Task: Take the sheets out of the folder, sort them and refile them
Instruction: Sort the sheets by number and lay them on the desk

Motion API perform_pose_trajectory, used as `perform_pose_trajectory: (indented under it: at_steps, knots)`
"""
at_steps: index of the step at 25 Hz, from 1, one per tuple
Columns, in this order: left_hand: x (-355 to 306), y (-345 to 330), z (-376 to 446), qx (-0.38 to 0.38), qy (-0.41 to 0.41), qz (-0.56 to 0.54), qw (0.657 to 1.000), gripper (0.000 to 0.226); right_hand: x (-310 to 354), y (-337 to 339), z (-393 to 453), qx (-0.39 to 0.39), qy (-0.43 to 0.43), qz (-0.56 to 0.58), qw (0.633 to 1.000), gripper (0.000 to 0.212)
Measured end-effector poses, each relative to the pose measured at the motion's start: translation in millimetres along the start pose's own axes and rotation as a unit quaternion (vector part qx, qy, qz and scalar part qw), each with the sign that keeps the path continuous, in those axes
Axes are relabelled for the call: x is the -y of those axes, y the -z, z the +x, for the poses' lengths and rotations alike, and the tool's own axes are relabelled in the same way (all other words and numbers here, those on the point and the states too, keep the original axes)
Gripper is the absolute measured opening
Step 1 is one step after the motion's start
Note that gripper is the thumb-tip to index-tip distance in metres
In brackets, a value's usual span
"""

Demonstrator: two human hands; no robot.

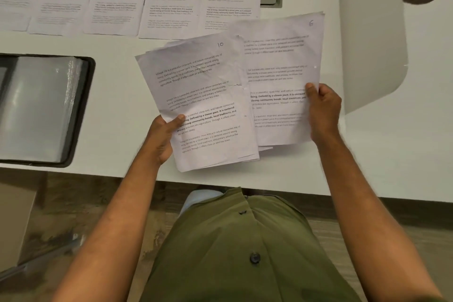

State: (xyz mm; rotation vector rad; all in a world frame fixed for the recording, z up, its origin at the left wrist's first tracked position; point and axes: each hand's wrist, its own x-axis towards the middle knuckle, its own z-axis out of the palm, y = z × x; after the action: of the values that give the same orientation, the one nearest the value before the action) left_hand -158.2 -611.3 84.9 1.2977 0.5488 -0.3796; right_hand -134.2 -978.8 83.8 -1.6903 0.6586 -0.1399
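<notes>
Sheets (203,105) held in both hands, folder (44,108) left, laid-out pages (117,5) behind

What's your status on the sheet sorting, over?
Left hand grips the stack topped by sheet 10; right hand grips sheet 6. Five sheets in a row on the desk, folder open left. Nothing in the way.

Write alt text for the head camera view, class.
A person's left hand holds a sheaf marked 10 and the right hand one marked 6 over a white desk, with sheets in a row behind and an open folder left.
</notes>
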Motion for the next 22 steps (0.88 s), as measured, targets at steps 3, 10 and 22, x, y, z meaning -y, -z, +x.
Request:
perform_pose_trajectory:
  at_steps: [3,10,22]
  knots:
    - [6,-3,-6,-0.002,-0.008,-0.013,1.0,0.044,3,8,24,-0.027,-0.001,0.019,0.999,0.022]
    - [4,-9,-5,-0.024,-0.008,-0.01,1.0,0.047,-13,6,109,-0.06,-0.043,-0.011,0.997,0.016]
    - [-20,-15,34,-0.011,0.017,0.021,1.0,0.044,-15,-21,180,-0.095,0.06,-0.242,0.964,0.062]
